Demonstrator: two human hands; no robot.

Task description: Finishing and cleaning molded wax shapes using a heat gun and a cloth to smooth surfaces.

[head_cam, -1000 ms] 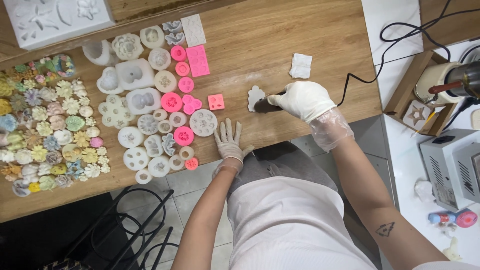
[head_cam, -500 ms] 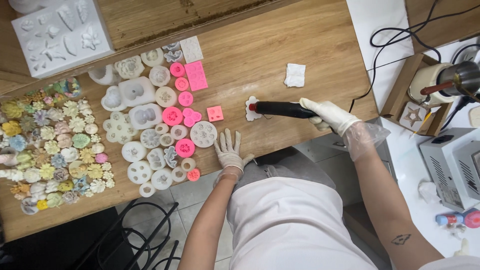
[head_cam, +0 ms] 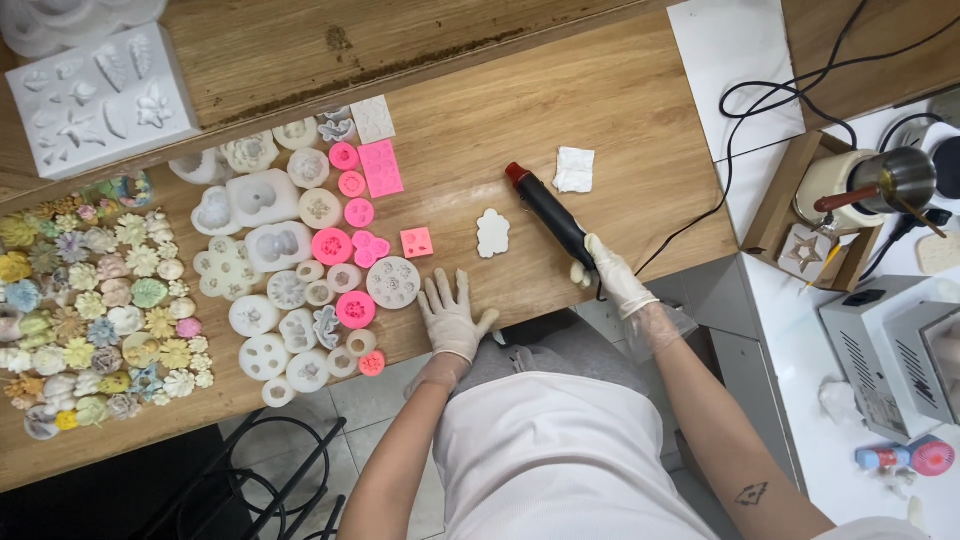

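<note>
I have drawn my right hand (head_cam: 612,278) back from the white mould (head_cam: 493,232) toward the counter (head_cam: 620,110) edge, so the black heat tool (head_cam: 548,212) now lies slanted just right of the mould, red tip pointing away from me. My right fingers are wrapped on its rear end, wrist low. My left hand (head_cam: 450,315) rests flat below-left of the mould, fingers spread, holding nothing.

- right hand (head_cam: 612,280) in a glove grips a black heat tool (head_cam: 548,212), red tip near a white mold (head_cam: 492,233)
- left hand (head_cam: 452,315) flat on the worktop (head_cam: 600,100)
</note>
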